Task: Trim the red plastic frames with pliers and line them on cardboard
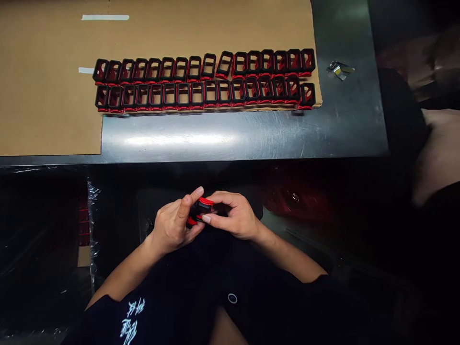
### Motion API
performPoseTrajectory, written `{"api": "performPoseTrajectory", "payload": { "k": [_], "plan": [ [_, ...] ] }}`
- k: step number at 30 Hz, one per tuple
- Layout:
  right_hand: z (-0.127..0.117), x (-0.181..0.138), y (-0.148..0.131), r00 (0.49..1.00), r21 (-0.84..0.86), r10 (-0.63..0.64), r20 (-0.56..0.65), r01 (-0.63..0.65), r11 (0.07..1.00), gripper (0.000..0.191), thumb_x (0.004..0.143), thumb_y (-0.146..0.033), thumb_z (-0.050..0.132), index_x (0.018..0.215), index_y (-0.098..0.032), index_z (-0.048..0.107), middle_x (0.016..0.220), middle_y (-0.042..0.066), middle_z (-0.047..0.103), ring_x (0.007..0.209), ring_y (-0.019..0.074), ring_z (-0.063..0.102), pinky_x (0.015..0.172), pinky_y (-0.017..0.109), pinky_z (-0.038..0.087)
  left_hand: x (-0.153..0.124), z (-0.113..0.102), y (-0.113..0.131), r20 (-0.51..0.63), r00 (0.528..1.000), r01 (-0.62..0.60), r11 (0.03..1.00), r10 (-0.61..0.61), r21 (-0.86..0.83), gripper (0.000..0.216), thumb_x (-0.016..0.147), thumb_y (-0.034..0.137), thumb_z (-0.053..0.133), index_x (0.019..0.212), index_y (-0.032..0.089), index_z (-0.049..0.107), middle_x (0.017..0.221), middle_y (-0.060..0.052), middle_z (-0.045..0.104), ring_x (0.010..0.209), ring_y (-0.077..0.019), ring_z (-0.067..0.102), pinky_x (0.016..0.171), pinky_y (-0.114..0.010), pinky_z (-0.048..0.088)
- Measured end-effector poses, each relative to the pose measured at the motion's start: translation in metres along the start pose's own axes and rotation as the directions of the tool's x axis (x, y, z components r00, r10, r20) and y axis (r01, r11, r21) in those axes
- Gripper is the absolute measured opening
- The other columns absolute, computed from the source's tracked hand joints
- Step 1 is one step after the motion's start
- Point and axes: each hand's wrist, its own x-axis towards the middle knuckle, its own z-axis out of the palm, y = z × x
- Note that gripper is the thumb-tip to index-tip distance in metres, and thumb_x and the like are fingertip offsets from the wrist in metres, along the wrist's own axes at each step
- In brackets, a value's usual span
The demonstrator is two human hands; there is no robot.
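Observation:
My left hand (174, 224) and my right hand (232, 215) meet over my lap, below the table's front edge. Both pinch a small red and black plastic part (201, 208) between fingers and thumbs. On the table, two long rows of matching black and red frame parts (204, 80) stand upright side by side on a sheet of cardboard (50, 96). One part near the middle of the back row leans a little.
The grey metal table (244, 134) runs across the view. A small crumpled clear wrapper (339, 69) lies at its right. Two strips of white tape (105, 17) sit on the cardboard. Dark plastic-wrapped goods (86, 215) are under the table at left.

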Motion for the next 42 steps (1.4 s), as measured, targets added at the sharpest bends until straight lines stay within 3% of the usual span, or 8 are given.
{"api": "performPoseTrajectory", "payload": {
  "k": [12,19,24,27,30,34,38,42],
  "plan": [
    [-0.003,-0.002,0.017,0.938,0.543,0.281,0.205,-0.348,0.764,0.041,0.077,-0.035,0.086,0.109,-0.014,0.07,0.093,0.006,0.073,0.076,0.0176,0.072,0.069,0.027,0.062,0.009,-0.004,0.004,0.018,1.0,0.026,0.971,-0.022,-0.236,0.109,0.085,0.035,0.078,0.164,0.017,0.005,0.134,-0.024,0.066,0.104,-0.0239,0.076,0.08,-0.031,0.064],
    [-0.005,0.004,0.023,0.875,0.647,0.356,0.328,-0.483,0.59,0.042,0.077,-0.036,0.085,0.105,-0.012,0.066,0.087,0.004,0.07,0.068,0.014,0.068,0.058,0.021,0.06,0.011,-0.003,0.006,0.049,0.984,0.177,0.94,-0.17,-0.291,0.115,0.08,0.054,0.08,0.164,0.022,0.009,0.133,-0.023,0.067,0.065,-0.0126,0.071,0.061,-0.025,0.062],
    [-0.001,0.007,0.021,0.867,0.641,0.409,0.285,-0.49,0.591,0.045,0.077,-0.042,0.087,0.101,-0.014,0.061,0.076,0.001,0.066,0.052,0.0102,0.06,0.045,0.018,0.052,0.004,0.002,0.007,0.134,0.936,0.352,0.874,-0.326,-0.335,0.11,0.08,0.055,0.079,0.164,0.026,0.013,0.133,-0.019,0.067,0.059,-0.0104,0.064,0.059,-0.027,0.06],
    [0.0,0.009,0.013,0.907,0.521,0.387,0.164,-0.413,0.747,0.042,0.077,-0.044,0.088,0.089,-0.015,0.061,0.068,-0.002,0.062,0.048,0.0073,0.054,0.044,0.015,0.045,-0.002,0.007,0.005,0.222,0.881,0.473,0.792,-0.419,-0.385,0.1,0.079,0.051,0.08,0.16,0.025,0.027,0.135,-0.018,0.065,0.063,-0.0116,0.065,0.066,-0.032,0.062],
    [-0.003,0.009,-0.001,0.993,0.084,0.114,0.042,-0.117,0.99,0.028,0.082,-0.038,0.086,0.086,-0.016,0.07,0.076,0.001,0.066,0.064,0.0107,0.06,0.059,0.02,0.051,-0.006,0.011,0.002,0.425,0.754,0.65,0.482,-0.501,-0.587,0.085,0.08,0.056,0.078,0.15,0.02,0.045,0.12,-0.015,0.071,0.065,-0.0135,0.067,0.066,-0.032,0.062],
    [-0.008,0.01,-0.017,0.904,-0.5,-0.368,0.218,0.428,0.753,0.008,0.095,-0.026,0.073,0.093,-0.02,0.077,0.084,0.004,0.068,0.076,0.0143,0.06,0.068,0.027,0.05,-0.006,0.013,-0.001,0.599,0.694,0.657,0.011,-0.399,-0.754,0.087,0.076,0.063,0.077,0.146,0.018,0.05,0.099,-0.011,0.073,0.062,-0.0152,0.068,0.058,-0.029,0.059],
    [-0.008,0.012,-0.02,0.828,-0.637,-0.488,0.275,0.537,0.553,0.007,0.096,-0.024,0.071,0.098,-0.022,0.077,0.092,0.005,0.07,0.086,0.019,0.06,0.069,0.031,0.053,-0.005,0.013,-0.001,0.478,0.759,0.574,0.108,-0.442,-0.812,0.082,0.075,0.053,0.083,0.144,0.024,0.051,0.127,-0.015,0.068,0.091,-0.0229,0.075,0.073,-0.032,0.063],
    [-0.008,0.009,-0.022,0.842,-0.591,-0.501,0.202,0.512,0.623,0.019,0.09,-0.018,0.072,0.108,-0.022,0.074,0.114,0.007,0.07,0.109,0.0245,0.062,0.093,0.041,0.056,-0.007,0.014,0.001,0.204,0.881,0.396,0.428,-0.428,-0.813,0.078,0.081,0.046,0.078,0.148,0.028,0.042,0.138,-0.017,0.063,0.122,-0.0278,0.067,0.093,-0.037,0.061]
  ]
}}
